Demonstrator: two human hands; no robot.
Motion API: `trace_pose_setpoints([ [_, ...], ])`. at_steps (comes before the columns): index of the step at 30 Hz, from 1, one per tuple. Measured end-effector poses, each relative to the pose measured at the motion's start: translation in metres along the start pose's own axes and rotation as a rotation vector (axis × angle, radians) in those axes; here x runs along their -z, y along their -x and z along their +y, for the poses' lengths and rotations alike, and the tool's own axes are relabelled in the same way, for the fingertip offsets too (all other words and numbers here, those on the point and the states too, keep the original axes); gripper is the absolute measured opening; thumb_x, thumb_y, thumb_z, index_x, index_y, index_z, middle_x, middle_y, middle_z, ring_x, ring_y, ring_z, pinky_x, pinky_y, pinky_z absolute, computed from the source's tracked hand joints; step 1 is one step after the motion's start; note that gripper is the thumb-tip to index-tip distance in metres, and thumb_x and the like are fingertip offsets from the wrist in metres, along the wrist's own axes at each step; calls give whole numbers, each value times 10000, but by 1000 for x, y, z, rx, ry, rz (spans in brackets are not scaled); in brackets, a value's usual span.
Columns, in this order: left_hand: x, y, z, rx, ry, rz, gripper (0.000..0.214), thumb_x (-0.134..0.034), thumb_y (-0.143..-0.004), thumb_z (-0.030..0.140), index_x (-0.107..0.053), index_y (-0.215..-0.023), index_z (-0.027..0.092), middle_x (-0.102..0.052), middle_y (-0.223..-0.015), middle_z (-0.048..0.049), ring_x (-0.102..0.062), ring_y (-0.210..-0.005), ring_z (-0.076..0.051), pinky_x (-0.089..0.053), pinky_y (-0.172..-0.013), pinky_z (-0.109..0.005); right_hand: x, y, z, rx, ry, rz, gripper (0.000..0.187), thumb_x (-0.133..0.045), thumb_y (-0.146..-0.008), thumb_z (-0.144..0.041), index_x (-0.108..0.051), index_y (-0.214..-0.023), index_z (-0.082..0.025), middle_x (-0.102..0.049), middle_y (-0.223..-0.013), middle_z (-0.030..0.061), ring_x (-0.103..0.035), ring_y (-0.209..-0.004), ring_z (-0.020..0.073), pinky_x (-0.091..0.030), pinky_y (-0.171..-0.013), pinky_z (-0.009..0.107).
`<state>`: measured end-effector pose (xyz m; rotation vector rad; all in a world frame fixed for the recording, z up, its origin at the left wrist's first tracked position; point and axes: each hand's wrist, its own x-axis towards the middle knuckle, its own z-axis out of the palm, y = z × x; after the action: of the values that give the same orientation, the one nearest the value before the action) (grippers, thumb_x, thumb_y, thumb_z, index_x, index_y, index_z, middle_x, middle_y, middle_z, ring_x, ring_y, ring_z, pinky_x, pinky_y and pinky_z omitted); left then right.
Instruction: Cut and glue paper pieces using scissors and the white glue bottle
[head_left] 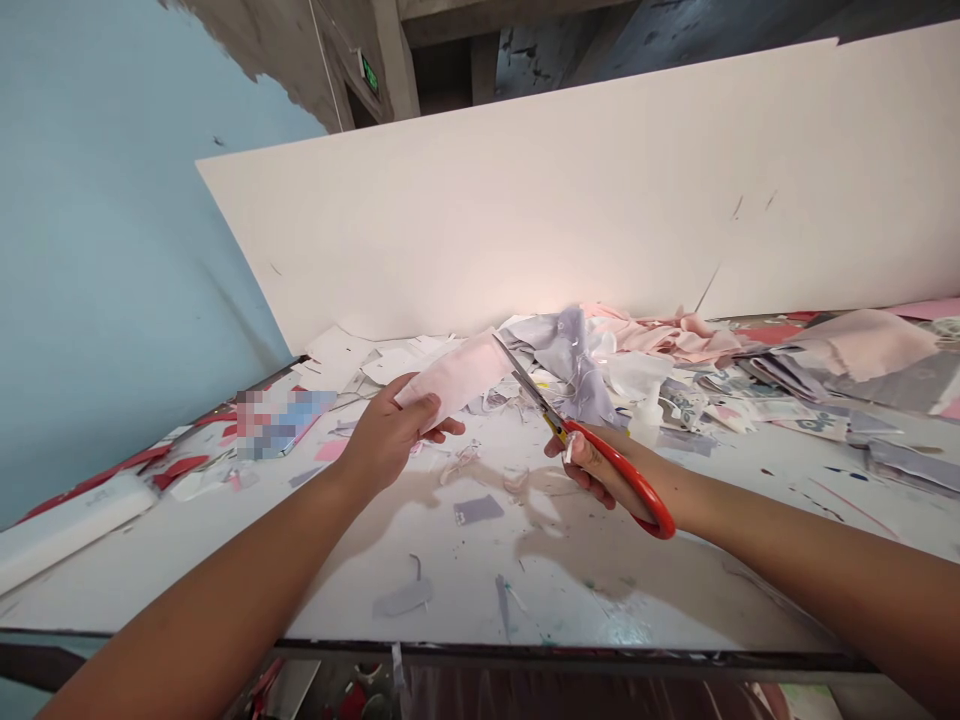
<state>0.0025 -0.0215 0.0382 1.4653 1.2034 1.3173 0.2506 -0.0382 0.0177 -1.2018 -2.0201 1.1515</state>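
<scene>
Bare forearms (247,570) come in from both lower corners, crossing the front edge of a white surface (675,605). A long pale board (525,220) stands along the far side, with a cloth heap (660,338) near its foot. Red-handled scissors (646,492) sit in the right hand (592,478), its grip wrapped round the handle; whether the blades touch the pink cloth (465,375), I cannot tell. The left hand (386,435) pinches that cloth above the surface. Small grey scraps (478,510) lie in the room between hands and front edge.

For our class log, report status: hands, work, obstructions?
Left hand gripping pale pink fabric strip. Right hand holding red-handled metal scissors. Crumpled lilac fabric lying just beyond.
</scene>
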Motion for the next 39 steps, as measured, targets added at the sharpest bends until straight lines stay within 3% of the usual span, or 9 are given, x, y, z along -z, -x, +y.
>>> trace_pose_setpoints([
  [7, -1, 1, 4, 6, 20, -18, 216, -569, -680, 327, -518, -850, 206, -586, -600, 15, -628, -670, -209, -426, -550, -292, -1, -1, 2, 13, -8, 23, 557, -291, -724, -696, -466, -804, -174, -344, -576, -47, -331, -483, 83, -338, -424, 216],
  [14, -1, -1, 3, 16, 138, -81, 194, -590, -683, 300, -510, -827, 197, -579, -720, 5, -622, -619, -171, -428, -538, -276, -1, -3, 6, 38, -21, 15, 541, -267, -708, -716, -352, -599, -194, -333, -579, -30, -377, -521, 103, -321, -399, 205],
  [31, 0, -4, -1, 23, 166, -63, 172, -594, -664, 273, -507, -784, 185, -494, -596, 38, -594, -572, -156, -426, -566, -297, 0, -3, 11, 62, -38, 29, 530, -263, -724, -700, -365, -622, -191, -363, -613, -18, -414, -565, 109, -339, -411, 199],
  [39, 0, -4, 1, 33, 163, -58, 167, -597, -668, 261, -504, -784, 184, -542, -682, 16, -594, -572, -145, -407, -522, -263, -1, -4, 4, 14, -63, 38, 560, -266, -682, -739, -367, -588, -197, -333, -548, -32, -363, -490, 97, -325, -387, 206],
])
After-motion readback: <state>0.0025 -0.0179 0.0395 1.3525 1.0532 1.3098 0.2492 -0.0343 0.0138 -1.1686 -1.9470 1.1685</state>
